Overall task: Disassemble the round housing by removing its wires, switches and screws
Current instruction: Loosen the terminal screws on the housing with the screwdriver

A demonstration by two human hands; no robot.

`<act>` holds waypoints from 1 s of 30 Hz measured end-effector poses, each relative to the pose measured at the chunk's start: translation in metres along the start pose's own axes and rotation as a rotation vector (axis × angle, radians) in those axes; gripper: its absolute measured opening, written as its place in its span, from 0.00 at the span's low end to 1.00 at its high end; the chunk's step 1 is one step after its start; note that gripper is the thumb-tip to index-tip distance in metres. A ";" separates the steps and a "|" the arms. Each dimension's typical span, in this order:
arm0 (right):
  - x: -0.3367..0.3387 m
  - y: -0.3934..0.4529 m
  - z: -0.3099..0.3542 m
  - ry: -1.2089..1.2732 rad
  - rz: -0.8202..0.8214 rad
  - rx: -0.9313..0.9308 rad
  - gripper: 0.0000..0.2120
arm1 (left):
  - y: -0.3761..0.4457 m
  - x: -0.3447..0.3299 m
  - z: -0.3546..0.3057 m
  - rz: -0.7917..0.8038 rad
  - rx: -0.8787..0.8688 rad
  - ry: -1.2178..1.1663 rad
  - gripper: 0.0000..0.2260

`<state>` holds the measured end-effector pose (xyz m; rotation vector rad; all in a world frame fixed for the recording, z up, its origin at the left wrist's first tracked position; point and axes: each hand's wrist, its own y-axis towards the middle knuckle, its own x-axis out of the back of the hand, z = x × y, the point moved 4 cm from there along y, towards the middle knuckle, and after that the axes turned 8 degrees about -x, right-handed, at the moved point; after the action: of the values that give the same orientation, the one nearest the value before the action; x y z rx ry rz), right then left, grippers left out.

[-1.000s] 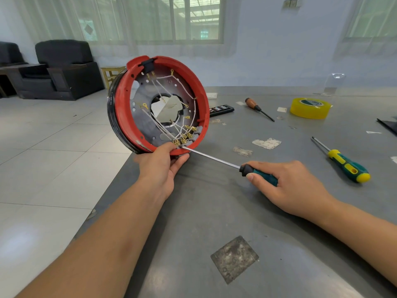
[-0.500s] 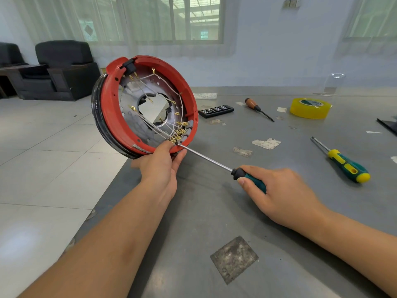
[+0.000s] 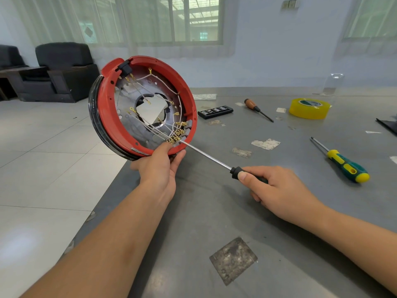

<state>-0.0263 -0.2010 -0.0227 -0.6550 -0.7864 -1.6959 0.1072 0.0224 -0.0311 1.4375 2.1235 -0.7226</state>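
Left hand [image 3: 158,168] gripping housing [image 3: 141,106] by its lower rim, tilted above table [image 3: 214,211] edge; right hand [image 3: 277,190] clamped on screwdriver [image 3: 214,160], tip at brass terminals [image 3: 177,134] inside

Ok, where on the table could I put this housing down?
Bare table lies between your forearms, bordered by the dark patch nearer you. The far side is crowded: bit case, screwdrivers, yellow tape, paper scraps.
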 end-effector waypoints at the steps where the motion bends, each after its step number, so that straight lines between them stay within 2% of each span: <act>1: 0.003 0.000 -0.001 -0.052 -0.037 0.029 0.20 | 0.000 0.000 0.001 0.012 -0.001 0.009 0.28; 3: 0.008 0.001 -0.005 -0.162 -0.101 0.078 0.15 | 0.001 0.001 0.002 0.040 -0.001 0.027 0.27; 8: 0.019 0.003 -0.007 -0.254 -0.180 0.164 0.18 | 0.007 0.001 0.004 0.107 0.010 0.037 0.30; 18: 0.018 0.003 -0.007 -0.266 -0.189 0.196 0.16 | 0.010 0.002 0.004 0.146 0.039 0.063 0.25; 22: 0.017 0.005 -0.009 -0.250 -0.183 0.210 0.18 | 0.014 0.002 0.004 0.185 0.082 0.069 0.23; 26: 0.019 0.007 -0.012 -0.219 -0.154 0.205 0.13 | 0.019 0.004 0.004 0.229 0.148 0.101 0.21; 28: 0.020 0.008 -0.014 -0.185 -0.143 0.174 0.12 | 0.021 0.006 0.004 0.255 0.173 0.116 0.17; 30: 0.022 0.009 -0.017 -0.162 -0.129 0.146 0.15 | 0.022 0.006 0.002 0.282 0.190 0.126 0.12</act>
<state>-0.0231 -0.2290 -0.0150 -0.6568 -1.0769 -1.6971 0.1260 0.0323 -0.0402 1.8823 1.9255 -0.7562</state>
